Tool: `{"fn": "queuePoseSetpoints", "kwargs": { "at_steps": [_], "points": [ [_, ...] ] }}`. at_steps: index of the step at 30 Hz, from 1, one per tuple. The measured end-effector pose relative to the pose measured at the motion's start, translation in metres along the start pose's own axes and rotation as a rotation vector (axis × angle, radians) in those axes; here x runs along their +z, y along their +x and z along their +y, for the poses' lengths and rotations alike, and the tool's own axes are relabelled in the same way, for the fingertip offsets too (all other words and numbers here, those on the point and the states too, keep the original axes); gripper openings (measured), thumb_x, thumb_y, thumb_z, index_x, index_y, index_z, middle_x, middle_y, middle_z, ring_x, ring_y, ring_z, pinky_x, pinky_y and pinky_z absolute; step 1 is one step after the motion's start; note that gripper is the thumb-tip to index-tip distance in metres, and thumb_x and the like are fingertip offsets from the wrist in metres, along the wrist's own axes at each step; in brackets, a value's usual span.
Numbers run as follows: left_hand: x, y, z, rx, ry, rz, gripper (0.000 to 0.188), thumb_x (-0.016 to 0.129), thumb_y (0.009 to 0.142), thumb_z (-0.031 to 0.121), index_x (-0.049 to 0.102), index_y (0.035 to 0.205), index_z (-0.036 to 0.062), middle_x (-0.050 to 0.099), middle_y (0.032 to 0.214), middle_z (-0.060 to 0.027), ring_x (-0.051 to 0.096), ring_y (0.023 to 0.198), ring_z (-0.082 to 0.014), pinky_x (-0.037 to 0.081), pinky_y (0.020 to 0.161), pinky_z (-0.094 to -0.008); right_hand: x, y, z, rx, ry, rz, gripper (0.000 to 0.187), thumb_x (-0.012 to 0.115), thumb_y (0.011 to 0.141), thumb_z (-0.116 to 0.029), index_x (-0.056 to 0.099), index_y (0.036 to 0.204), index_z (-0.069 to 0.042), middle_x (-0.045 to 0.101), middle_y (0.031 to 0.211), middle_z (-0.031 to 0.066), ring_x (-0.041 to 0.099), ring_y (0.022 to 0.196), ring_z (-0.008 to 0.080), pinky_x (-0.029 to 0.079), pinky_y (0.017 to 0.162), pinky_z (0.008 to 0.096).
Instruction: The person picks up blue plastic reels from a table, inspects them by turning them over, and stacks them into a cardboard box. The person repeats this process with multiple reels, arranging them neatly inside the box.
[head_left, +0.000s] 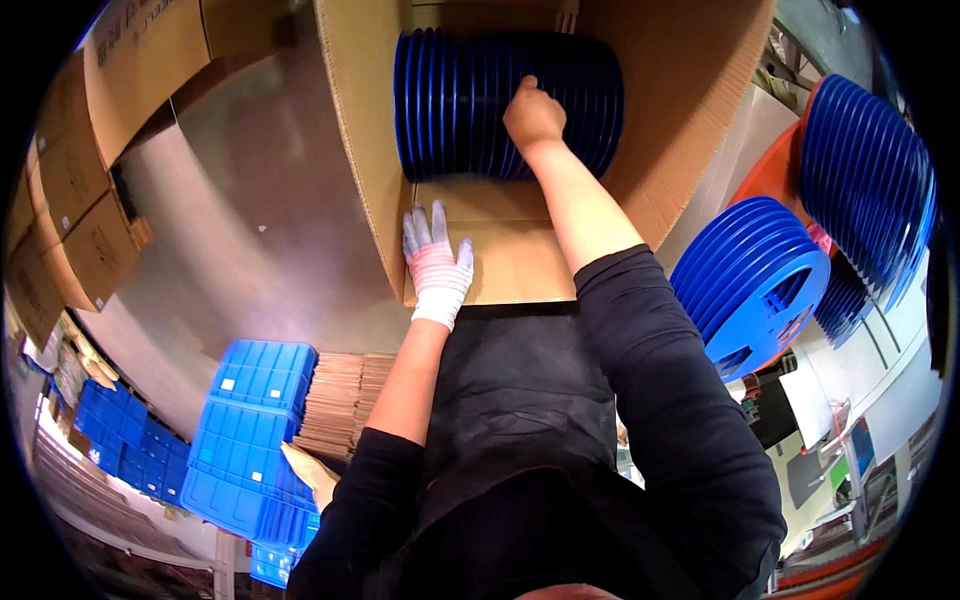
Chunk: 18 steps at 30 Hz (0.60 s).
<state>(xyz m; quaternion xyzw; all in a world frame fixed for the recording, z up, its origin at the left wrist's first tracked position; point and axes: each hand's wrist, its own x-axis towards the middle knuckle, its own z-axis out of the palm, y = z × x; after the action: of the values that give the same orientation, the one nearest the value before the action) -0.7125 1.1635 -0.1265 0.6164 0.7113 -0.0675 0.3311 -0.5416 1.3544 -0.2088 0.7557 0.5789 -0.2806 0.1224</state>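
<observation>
A row of dark blue plastic reels (pixel 470 105) stands on edge, packed side by side inside an open cardboard box (pixel 500 285). My right hand (pixel 536 115), bare, reaches over the reels; its fingers are curled, with one fingertip against or just above their rims. Whether anything is between those fingers is hidden. On my left hand (pixel 436 262) is a white and pink striped glove with grey fingertips. Its fingers are spread and rest at the near left corner of the box, apart from the reels.
More blue reels (pixel 755 285) lean in stacks at the right, near an orange surface (pixel 768 165). Blue plastic crates (pixel 255 420) and a pile of flat cardboard (pixel 335 400) stand at the lower left. Closed cartons (pixel 85 240) are stacked at the far left.
</observation>
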Motion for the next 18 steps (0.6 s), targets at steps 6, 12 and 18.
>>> {"fn": "queuePoseSetpoints", "kwargs": {
  "at_steps": [6,12,18],
  "points": [
    [0.003,0.058,0.007,-0.094,-0.191,0.104,0.08,0.064,0.083,0.029,0.024,0.15,0.0097,0.022,0.153,-0.024,0.024,0.139,-0.0434,0.022,0.114,-0.0508,-0.005,0.013,0.007,-0.07,-0.14,-0.09,0.03,0.063,0.082,-0.011,0.056,0.109,0.002,0.071,0.094,0.0201,0.07,0.088,0.0347,0.057,0.076,0.0416],
    [0.01,0.13,0.029,-0.289,-0.312,0.346,0.08,0.063,0.083,0.033,0.026,0.148,0.0026,0.026,0.152,-0.0249,0.028,0.138,-0.0422,0.024,0.114,-0.0485,-0.073,-0.069,-0.001,-0.057,0.019,0.045,0.027,0.049,0.089,-0.023,0.055,0.106,-0.003,0.066,0.082,0.0268,0.067,0.082,0.0399,0.053,0.075,0.0477],
    [0.005,0.14,0.046,-0.469,-0.297,0.339,0.08,0.063,0.082,0.034,0.027,0.148,0.0051,0.03,0.15,-0.023,0.03,0.137,-0.0398,0.025,0.113,-0.0504,-0.191,-0.163,0.052,-0.14,0.706,0.592,0.018,0.042,0.1,-0.007,0.054,0.113,-0.002,0.067,0.1,0.0138,0.066,0.087,0.0148,0.054,0.078,0.0264]
  ]
}}
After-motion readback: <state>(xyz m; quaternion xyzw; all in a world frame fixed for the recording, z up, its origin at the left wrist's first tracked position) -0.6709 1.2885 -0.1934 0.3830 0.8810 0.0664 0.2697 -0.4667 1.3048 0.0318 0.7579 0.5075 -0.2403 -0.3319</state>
